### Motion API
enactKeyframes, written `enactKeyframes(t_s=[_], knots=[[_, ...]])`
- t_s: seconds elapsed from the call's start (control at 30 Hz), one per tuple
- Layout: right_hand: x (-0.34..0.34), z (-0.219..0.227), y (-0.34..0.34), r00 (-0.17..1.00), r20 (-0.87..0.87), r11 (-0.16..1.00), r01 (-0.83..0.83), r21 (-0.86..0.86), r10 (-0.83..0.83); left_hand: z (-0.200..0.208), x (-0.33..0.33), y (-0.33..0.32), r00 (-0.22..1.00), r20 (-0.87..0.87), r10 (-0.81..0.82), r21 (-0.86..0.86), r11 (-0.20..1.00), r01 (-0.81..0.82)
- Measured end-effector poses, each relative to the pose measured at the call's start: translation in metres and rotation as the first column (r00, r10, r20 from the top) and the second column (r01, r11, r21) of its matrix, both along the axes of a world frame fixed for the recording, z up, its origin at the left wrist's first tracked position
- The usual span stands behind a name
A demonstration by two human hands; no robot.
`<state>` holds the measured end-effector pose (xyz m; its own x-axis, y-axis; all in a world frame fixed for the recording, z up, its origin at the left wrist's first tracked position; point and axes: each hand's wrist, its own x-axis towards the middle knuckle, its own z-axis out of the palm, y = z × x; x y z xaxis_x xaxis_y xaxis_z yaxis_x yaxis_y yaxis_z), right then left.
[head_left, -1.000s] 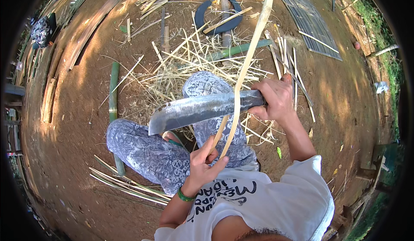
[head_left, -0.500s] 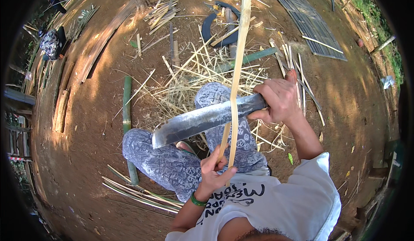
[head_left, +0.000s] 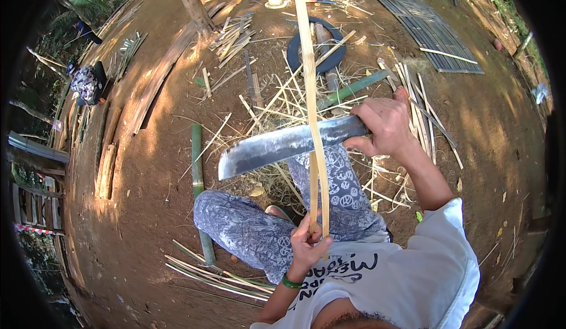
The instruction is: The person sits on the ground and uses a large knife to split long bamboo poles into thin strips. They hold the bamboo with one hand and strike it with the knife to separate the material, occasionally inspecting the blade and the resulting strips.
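My right hand point(head_left: 386, 123) is closed round the handle end of a machete point(head_left: 265, 149), whose broad, dark-stained blade reaches left above my knees. A long pale bamboo strip point(head_left: 308, 64) crosses the blade and runs out of the top of the view. The blade sits in a split: one strand passes over it, another comes out beneath. Below, my left hand point(head_left: 309, 245) pinches the lower ends of both strands close to my shirt. The handle is mostly hidden by my fingers.
Loose shavings point(head_left: 274, 105) lie beyond my knees. A green bamboo pole point(head_left: 197, 158) lies on the left, with thin strips point(head_left: 218, 279) nearer me. Ahead are a black tyre-like ring point(head_left: 295, 55) and a slatted bamboo panel point(head_left: 424, 25). Another person point(head_left: 88, 84) is far left.
The view has shifted, so the ground appears further right and lower. The blade sits slightly farther up the strip from my left hand, with longer separated strands below it. Both hands keep their hold.
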<state>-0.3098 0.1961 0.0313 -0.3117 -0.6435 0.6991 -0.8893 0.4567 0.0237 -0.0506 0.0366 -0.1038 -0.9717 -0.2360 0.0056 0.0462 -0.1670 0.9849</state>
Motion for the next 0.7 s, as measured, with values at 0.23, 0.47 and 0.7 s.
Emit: enactKeyframes(t_s=[0.23, 0.47, 0.7], knots=[[-0.004, 0.009, -0.001, 0.999, -0.034, 1.000, 0.013, -0.023, -0.014, -0.019, 0.014, 0.003, 0.998, -0.031, 0.052, 0.043, 0.998, -0.051], [0.005, 0.020, -0.006, 0.997, -0.077, 0.999, -0.032, -0.036, 0.030, -0.017, 0.015, 0.003, 0.997, -0.040, 0.070, 0.061, 0.996, -0.068], [0.012, 0.028, -0.008, 0.993, -0.108, 0.998, -0.049, -0.025, 0.046, -0.020, 0.016, 0.004, 0.997, -0.051, 0.057, 0.104, 0.993, -0.051]])
